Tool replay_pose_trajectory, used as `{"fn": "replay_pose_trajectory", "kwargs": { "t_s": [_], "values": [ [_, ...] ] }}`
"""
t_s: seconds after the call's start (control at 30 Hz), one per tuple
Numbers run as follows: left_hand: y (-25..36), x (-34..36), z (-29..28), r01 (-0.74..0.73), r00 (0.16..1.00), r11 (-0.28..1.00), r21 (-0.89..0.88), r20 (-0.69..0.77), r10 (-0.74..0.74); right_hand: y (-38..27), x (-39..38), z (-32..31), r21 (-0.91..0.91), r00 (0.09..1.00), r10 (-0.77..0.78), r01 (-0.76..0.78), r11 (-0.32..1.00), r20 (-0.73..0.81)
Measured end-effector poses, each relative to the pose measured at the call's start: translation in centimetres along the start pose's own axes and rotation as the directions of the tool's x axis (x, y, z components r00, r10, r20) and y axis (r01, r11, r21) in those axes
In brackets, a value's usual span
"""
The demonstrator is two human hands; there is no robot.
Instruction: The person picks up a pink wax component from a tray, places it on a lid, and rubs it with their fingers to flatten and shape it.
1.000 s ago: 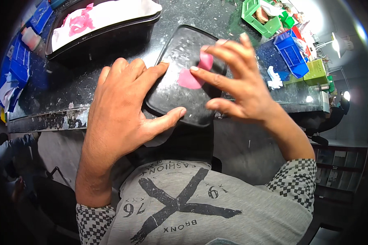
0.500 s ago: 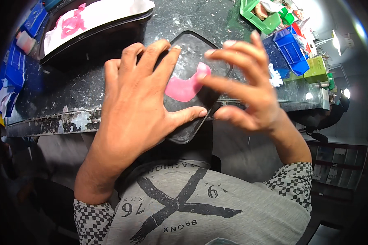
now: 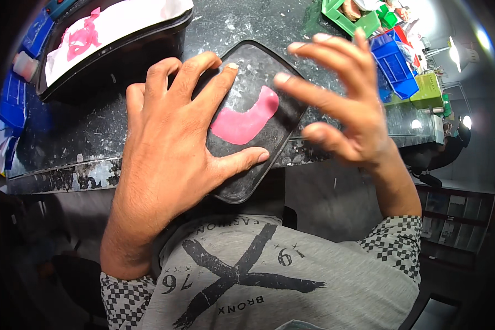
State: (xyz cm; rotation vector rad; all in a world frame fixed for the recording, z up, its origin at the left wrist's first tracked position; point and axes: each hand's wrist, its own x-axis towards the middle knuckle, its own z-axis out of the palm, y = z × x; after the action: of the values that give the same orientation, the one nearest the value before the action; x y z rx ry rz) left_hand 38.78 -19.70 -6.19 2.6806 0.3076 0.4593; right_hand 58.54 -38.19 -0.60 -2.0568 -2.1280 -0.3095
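A flat black tray [image 3: 251, 58] with rounded corners lies at the table's near edge, its near end jutting past the edge. On it rests a curved, hook-shaped piece of soft pink sheet [image 3: 242, 125], probably wax, with a rounded raised end at the far right. My left hand [image 3: 168, 124] lies spread over the tray's left side, index fingertip and thumb on its surface on either side of the pink piece, hiding the tray's left edge. My right hand [image 3: 344, 102] hovers to the right, fingers apart and slightly blurred, holding nothing; its index fingertip is near the pink piece's raised end.
A black bin [image 3: 121, 60] lined with white holds pink scraps [image 3: 83, 37] at the far left. Blue bins [image 3: 8, 110] line the left edge. A green bin [image 3: 341, 15], a blue bin [image 3: 395, 65] and a yellow-green box [image 3: 426, 91] stand at the right. The table edge [image 3: 99, 173] is chipped.
My right hand has moved up and right, its index finger off the pink piece. The tray, pink piece and left hand appear slightly farther left, as does the black bin.
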Motion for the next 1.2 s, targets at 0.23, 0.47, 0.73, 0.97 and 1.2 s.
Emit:
{"fn": "replay_pose_trajectory", "kwargs": {
  "t_s": [0.23,0.47,0.73,0.97,1.2],
  "values": [
    [0.1,0.3,0.0,-0.021,1.000,1.000,0.001,-0.013,0.021,0.4,-0.4,1.2,0.034,0.999,-0.037,0.036,0.999,0.031],
    [0.0,0.0,0.1,-0.022,1.000,1.000,0.017,-0.016,0.022,0.4,-0.4,1.5,0.029,1.000,0.021,-0.021,0.999,0.021],
    [-0.1,0.1,0.4,-0.028,0.999,1.000,0.013,-0.024,0.028,0.8,-0.6,0.5,0.060,0.998,0.042,-0.039,0.997,-0.051],
    [0.0,0.2,0.5,-0.026,0.999,0.999,0.021,-0.043,0.027,1.2,-0.9,-0.5,0.014,0.998,-0.046,0.047,0.999,-0.032],
    [-0.3,-0.2,0.6,-0.042,0.998,0.999,0.026,-0.042,0.043,1.0,-0.4,0.0,0.032,0.986,-0.159,0.160,0.987,-0.045]
  ]
}}
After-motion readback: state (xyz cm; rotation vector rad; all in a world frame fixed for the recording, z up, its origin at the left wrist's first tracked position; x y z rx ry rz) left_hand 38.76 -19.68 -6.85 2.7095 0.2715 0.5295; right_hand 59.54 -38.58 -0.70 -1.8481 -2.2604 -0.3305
